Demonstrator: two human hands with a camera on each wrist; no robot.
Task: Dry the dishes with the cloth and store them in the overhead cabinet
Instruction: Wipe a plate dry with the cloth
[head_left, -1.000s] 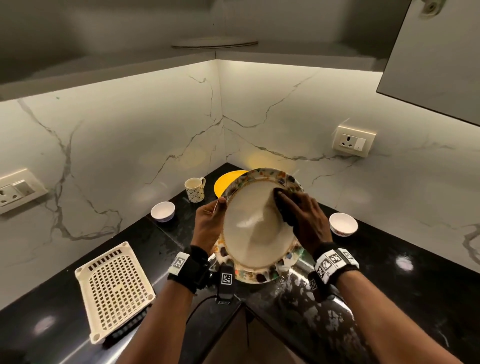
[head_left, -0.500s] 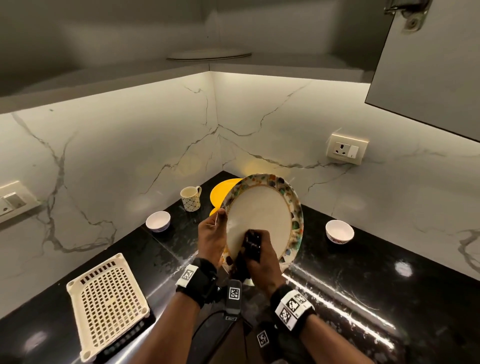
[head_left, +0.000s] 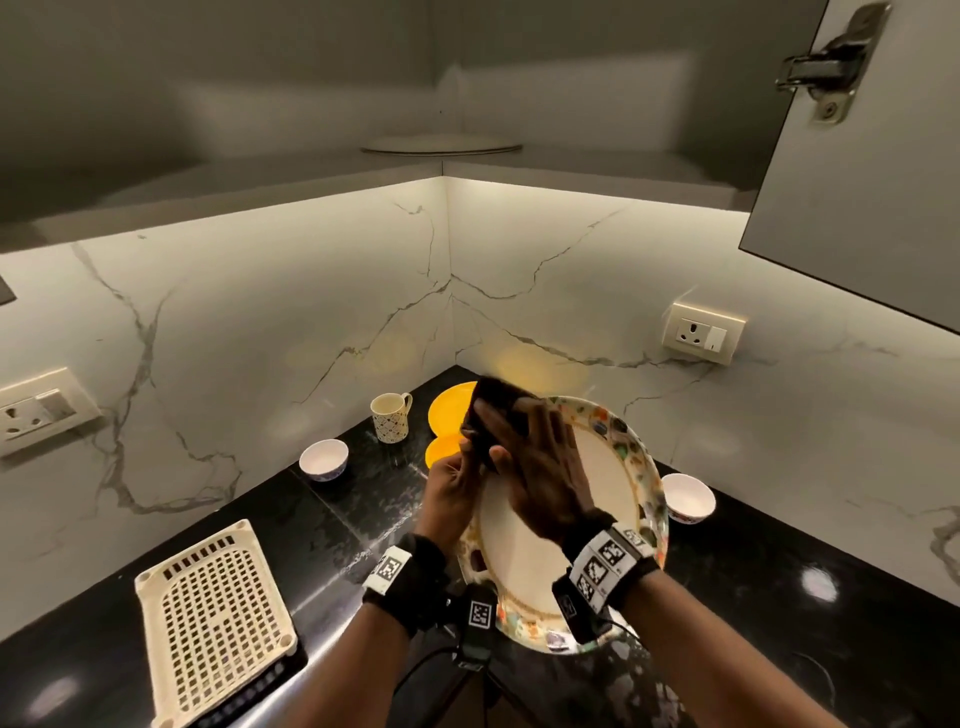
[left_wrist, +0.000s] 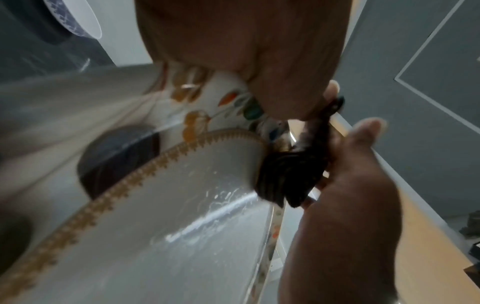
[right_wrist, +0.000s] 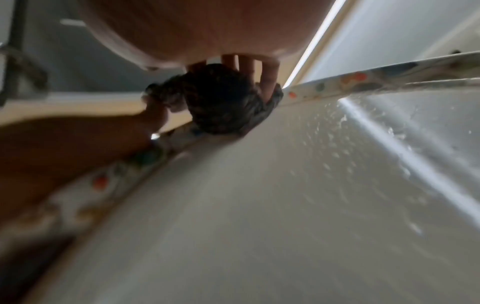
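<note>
Left hand grips plate; right hand presses cloth.

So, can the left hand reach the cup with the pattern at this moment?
Probably not yet. The left hand grips the rim of the big plate while the right hand wipes it with the dark cloth. The cup stands unobstructed on the counter beyond it, but the plate must be released first.

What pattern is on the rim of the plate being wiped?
The plate has a multicoloured floral rim and a gold zigzag band around its plain centre, clearest in the left wrist view.
</note>
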